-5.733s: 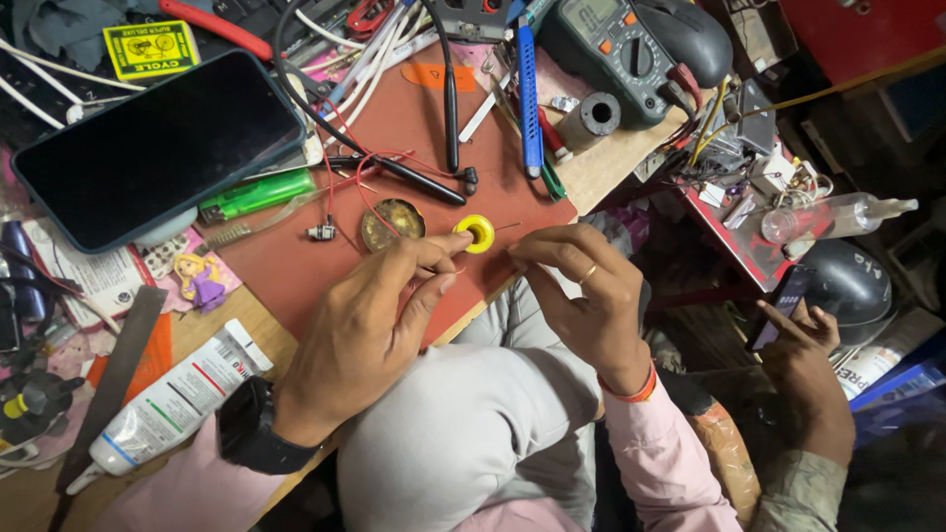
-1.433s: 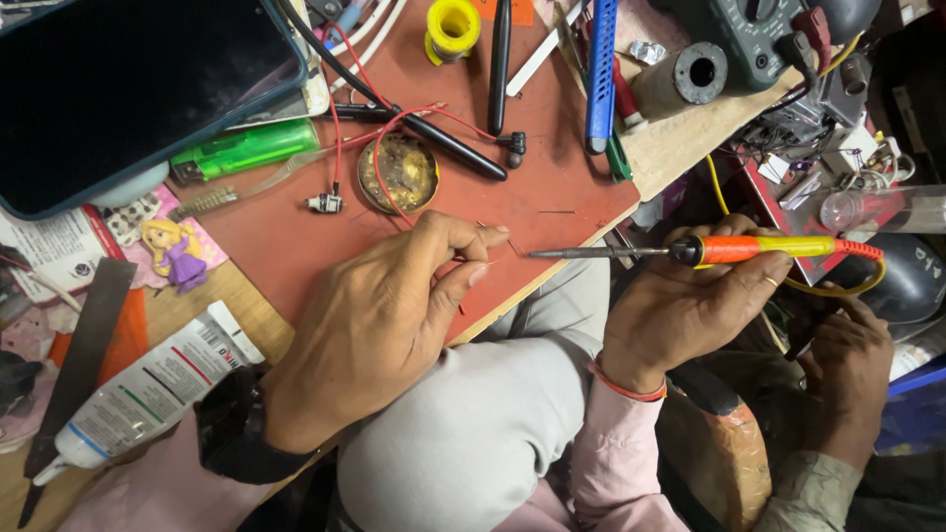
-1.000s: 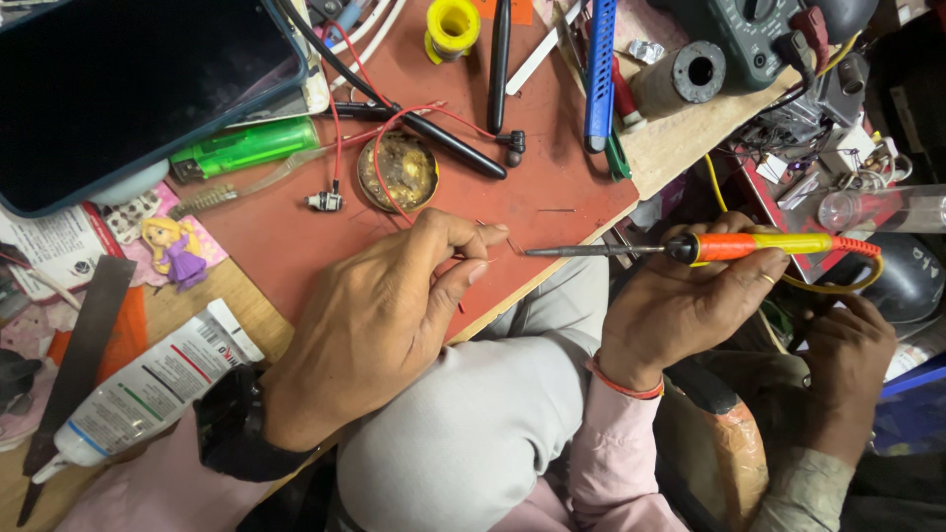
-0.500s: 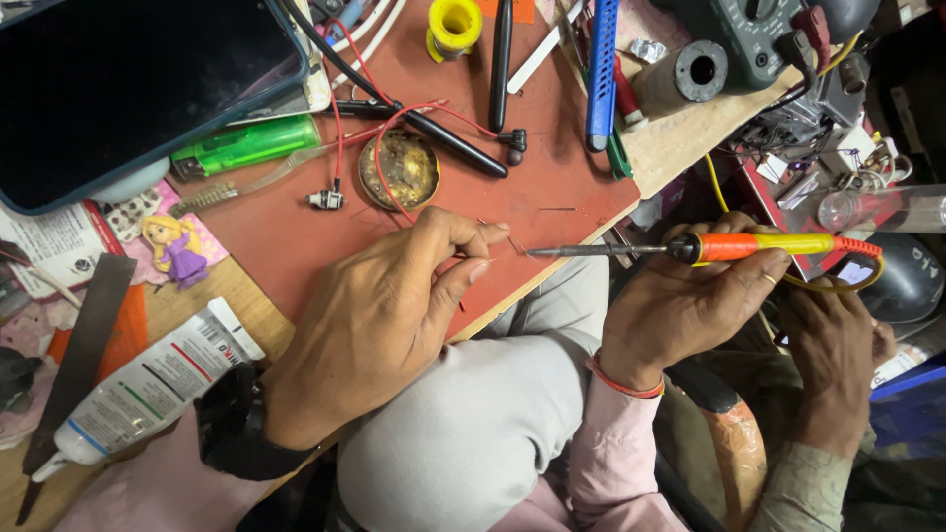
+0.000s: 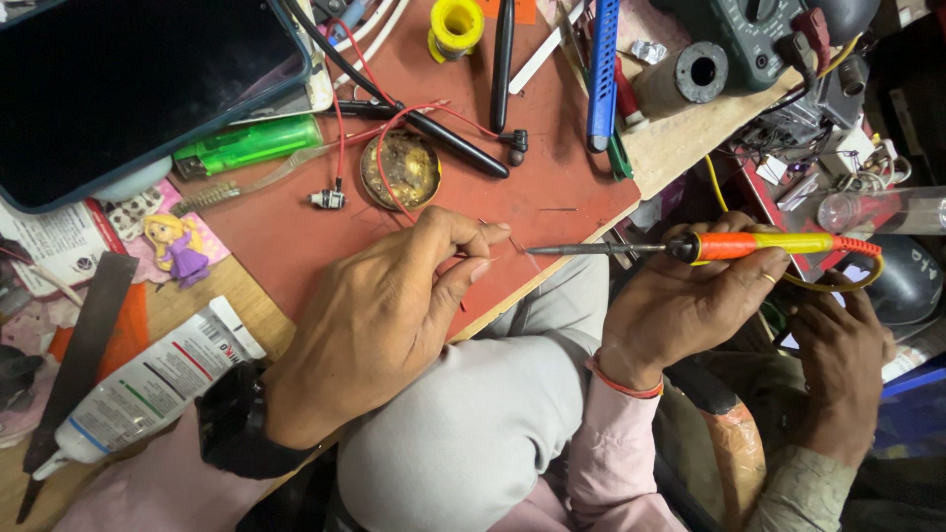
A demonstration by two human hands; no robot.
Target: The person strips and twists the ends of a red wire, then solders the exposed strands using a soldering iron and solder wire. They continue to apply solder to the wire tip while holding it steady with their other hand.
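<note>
My right hand [image 5: 690,310] is wrapped tight round the smooth orange-and-yellow plastic handle of a soldering iron [image 5: 709,246], its thin metal tip level just past the red mat's [image 5: 552,187] front edge. My left hand [image 5: 394,315] pinches a hair-fine wire [image 5: 517,244], hard to make out, beside that tip. Behind my fingers sits a round, crusted brass tin [image 5: 399,169]. A second person's hand [image 5: 838,365] rests lower right.

Red mat [image 5: 296,222] on the wooden bench: round tin of dirty flux [image 5: 399,169] mid-mat, green lighter [image 5: 246,145] just left of it, yellow solder spool [image 5: 456,22] at the top edge, blue tool [image 5: 603,69] toward the right edge. Dark tablet [image 5: 138,79] covers the top left corner. White glue tube [image 5: 148,389] and doll figure [image 5: 172,246] at the left edge. Multimeter [image 5: 759,39] top right.
</note>
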